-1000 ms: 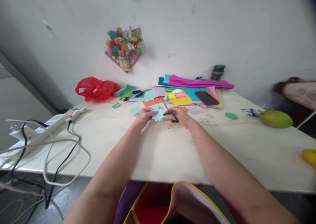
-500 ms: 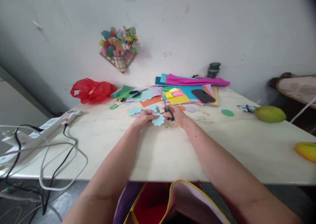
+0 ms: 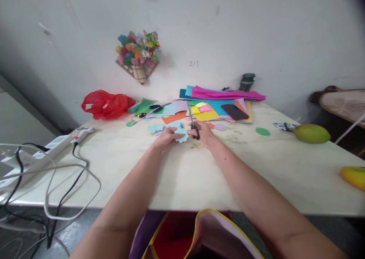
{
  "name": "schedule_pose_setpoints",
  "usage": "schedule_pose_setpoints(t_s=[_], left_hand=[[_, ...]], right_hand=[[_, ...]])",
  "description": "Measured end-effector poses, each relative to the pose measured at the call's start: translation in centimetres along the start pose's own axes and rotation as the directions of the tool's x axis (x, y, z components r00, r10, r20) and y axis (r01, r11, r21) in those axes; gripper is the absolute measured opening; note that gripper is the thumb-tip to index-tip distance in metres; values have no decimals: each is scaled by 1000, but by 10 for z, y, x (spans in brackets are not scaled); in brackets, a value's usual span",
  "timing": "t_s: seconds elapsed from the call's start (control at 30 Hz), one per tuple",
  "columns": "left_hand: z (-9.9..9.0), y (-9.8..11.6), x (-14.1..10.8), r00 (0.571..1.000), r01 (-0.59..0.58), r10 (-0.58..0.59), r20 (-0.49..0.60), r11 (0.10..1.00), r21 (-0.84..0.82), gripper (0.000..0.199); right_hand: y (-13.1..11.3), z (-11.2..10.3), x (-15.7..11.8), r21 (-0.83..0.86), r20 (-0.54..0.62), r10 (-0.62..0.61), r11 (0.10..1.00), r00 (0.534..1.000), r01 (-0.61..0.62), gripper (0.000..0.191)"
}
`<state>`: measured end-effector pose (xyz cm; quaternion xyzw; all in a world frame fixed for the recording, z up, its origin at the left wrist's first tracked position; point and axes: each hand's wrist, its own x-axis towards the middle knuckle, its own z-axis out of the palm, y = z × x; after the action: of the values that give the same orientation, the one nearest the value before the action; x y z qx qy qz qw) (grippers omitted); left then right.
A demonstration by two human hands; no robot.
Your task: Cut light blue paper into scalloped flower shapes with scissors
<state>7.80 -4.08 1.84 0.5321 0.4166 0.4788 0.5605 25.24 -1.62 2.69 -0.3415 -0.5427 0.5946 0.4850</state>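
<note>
Between the thumb and fingers of my left hand (image 3: pixel 165 138) is a light blue paper flower (image 3: pixel 181 135) with a scalloped edge. My right hand (image 3: pixel 204 133) is closed around the black handles of a pair of scissors (image 3: pixel 194 129), whose blades point up and away from me. The scissors are just right of the paper flower. Beyond my left hand lie more light blue flower cutouts (image 3: pixel 155 128). Small yellow paper scraps (image 3: pixel 197 146) are scattered on the table below the scissors.
Coloured sheets (image 3: pixel 222 106), a phone (image 3: pixel 235 112) and a second pair of scissors (image 3: pixel 160 107) lie at the back. A red plastic bag (image 3: pixel 107 104) and a power strip (image 3: pixel 42 156) are left. A green fruit (image 3: pixel 311 133) and a yellow one (image 3: pixel 353 176) sit right.
The paper flower has turned and shifted slightly up and left in my left hand. The scissors have swung a little to the right, away from it.
</note>
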Motion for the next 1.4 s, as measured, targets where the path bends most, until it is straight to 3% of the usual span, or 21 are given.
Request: schedule_pose_setpoints(t_s=[0.33, 0.6, 0.8, 1.13, 1.4], left_hand=[[-3, -5, 4, 990, -106, 99, -102, 992, -64, 33], [-7, -3, 6, 972, -174, 161, -170, 983, -63, 37], [-5, -1, 5, 967, -159, 123, -224, 975, -154, 35], [-4, 5, 1, 946, -173, 81, -312, 945, -279, 33], [-4, 5, 1, 944, -200, 102, -313, 933, -299, 30]], right_hand=[[4, 1, 1, -17, 29, -10, 1000, 1000, 11, 33], [-1, -3, -1, -85, 27, 83, 993, 996, -81, 27], [2, -12, 1, -123, 154, 106, 989, 982, -87, 29], [2, -18, 0, -336, 329, 152, 941, 932, -35, 28], [0, -18, -1, -389, 374, 156, 921, 914, 1, 25]])
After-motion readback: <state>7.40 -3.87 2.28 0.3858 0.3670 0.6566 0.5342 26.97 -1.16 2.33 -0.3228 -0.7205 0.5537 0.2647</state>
